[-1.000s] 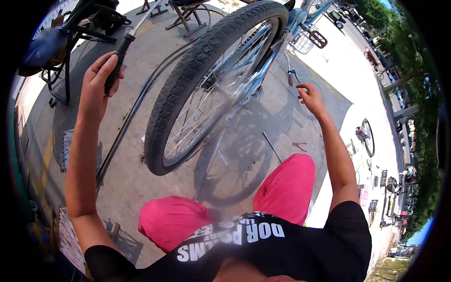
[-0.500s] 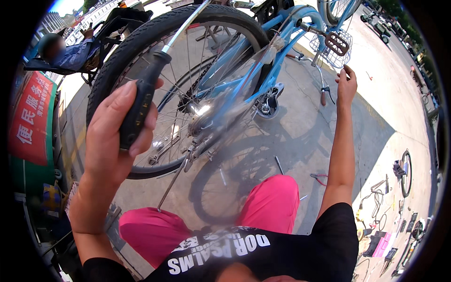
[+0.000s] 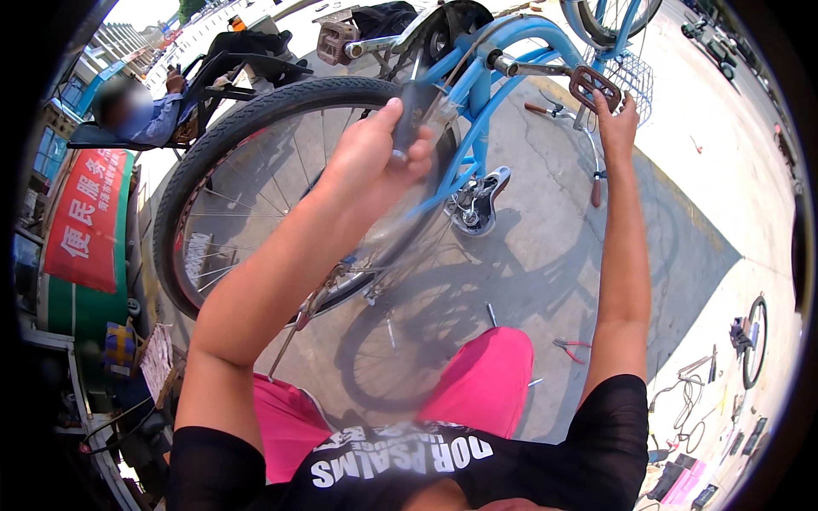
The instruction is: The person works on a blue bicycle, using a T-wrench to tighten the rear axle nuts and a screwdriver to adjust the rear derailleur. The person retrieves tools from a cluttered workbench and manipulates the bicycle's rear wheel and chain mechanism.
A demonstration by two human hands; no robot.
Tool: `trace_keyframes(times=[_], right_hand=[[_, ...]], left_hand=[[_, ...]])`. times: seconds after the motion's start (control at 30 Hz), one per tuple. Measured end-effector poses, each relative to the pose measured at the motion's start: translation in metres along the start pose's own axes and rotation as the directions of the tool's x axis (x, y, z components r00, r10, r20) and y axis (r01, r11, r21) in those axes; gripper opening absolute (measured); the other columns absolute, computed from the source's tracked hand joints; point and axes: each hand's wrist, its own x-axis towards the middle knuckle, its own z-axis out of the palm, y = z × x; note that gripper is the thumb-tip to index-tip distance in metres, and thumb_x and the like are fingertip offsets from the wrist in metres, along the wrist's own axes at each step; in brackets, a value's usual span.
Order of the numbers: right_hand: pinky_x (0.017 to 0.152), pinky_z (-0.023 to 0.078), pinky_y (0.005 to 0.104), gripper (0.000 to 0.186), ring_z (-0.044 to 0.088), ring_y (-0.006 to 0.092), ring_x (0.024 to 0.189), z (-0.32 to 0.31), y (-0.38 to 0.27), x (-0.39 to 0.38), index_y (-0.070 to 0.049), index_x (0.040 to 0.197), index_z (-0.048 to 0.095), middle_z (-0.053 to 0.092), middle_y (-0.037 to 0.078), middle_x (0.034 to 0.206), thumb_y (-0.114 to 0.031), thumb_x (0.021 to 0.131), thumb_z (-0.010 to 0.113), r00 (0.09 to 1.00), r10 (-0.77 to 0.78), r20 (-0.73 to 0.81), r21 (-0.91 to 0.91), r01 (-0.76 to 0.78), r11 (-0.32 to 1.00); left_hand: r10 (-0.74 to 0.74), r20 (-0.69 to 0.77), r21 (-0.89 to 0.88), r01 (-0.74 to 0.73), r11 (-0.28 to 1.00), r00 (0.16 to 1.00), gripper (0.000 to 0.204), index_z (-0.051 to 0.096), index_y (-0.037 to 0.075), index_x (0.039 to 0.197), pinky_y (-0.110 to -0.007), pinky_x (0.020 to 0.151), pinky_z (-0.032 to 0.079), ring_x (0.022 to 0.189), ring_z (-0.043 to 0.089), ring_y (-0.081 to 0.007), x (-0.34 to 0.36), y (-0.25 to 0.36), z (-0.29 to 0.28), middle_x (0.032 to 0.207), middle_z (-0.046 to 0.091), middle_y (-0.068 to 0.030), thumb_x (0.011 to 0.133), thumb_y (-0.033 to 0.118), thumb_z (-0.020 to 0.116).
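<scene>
A light-blue bicycle (image 3: 477, 85) stands upside down in front of me, its saddle (image 3: 479, 204) on the ground. My left hand (image 3: 375, 153) is closed round the dark handle of a screwdriver (image 3: 416, 106), beside the frame and above the rear wheel (image 3: 183, 170). The screwdriver's shaft points up toward the chainwheel area; its tip cannot be made out. At the right, my right hand (image 3: 615, 128) has its fingers on the lower edge of a brown pedal (image 3: 595, 89). The other pedal (image 3: 334, 43) is at the upper left, on its crank.
On the ground lie red-handled pliers (image 3: 573, 347) and a small metal rod (image 3: 492, 313). Handlebars (image 3: 594, 162) rest beyond the saddle. A person (image 3: 153, 115) reclines in a chair at the far left, near a red banner (image 3: 85, 221). Tools and a loose wheel (image 3: 755, 342) lie at right.
My left hand has moved right and away with the screwdriver, toward the frame. My right hand has come up to the pedal. The wheel's hub end is now hidden by my left arm.
</scene>
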Motion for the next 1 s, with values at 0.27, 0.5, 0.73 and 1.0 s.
trace_keyframes(times=[0.27,0.5,0.73,1.0], right_hand=[[0.1,0.038,0.0427,0.081,0.049,0.0396,0.117,0.004,0.011,0.032,0.008,0.129,0.044,0.051,0.03,0.122,-0.048,0.076,0.07,0.995,0.099,0.023,-0.197,-0.092,0.976],[0.059,0.058,0.0328,0.05,0.066,0.0233,0.078,-0.007,-0.024,0.032,0.006,0.115,0.053,0.062,0.018,0.101,-0.033,0.085,0.063,0.786,0.372,0.493,0.203,-0.519,0.83],[0.049,0.058,0.0306,0.043,0.066,0.0197,0.069,-0.002,-0.016,0.031,0.005,0.11,0.053,0.062,0.014,0.094,-0.031,0.088,0.061,0.832,0.335,0.442,0.188,-0.451,0.873],[0.047,0.057,0.0299,0.039,0.066,0.0198,0.065,-0.002,-0.017,0.027,0.008,0.107,0.055,0.063,0.016,0.09,-0.026,0.087,0.061,0.848,0.312,0.428,0.257,-0.445,0.858]], left_hand=[[0.031,-0.082,-0.094,-0.039,0.995,0.996,0.03,0.046,-0.004,0.105,-0.027,0.05,0.036,0.057,0.044,-0.0134,0.022,0.01,0.013,0.08,0.051,-0.0117,0.101,0.024,0.037],[-0.038,-0.012,-0.082,0.037,0.996,0.999,0.029,0.048,-0.005,0.103,-0.026,0.05,0.034,0.056,0.042,-0.0122,0.015,0.038,0.015,0.08,0.052,-0.0117,0.1,0.022,0.038],[-0.037,-0.052,0.093,0.042,0.995,0.998,0.031,0.047,-0.007,0.107,-0.024,0.047,0.035,0.055,0.043,-0.0103,0.012,0.056,0.021,0.078,0.054,-0.0121,0.1,0.022,0.039],[-0.033,-0.082,0.151,0.045,0.987,0.996,0.031,0.046,-0.007,0.107,-0.024,0.045,0.035,0.054,0.043,-0.0096,0.007,0.062,0.018,0.079,0.054,-0.0126,0.1,0.023,0.04]])
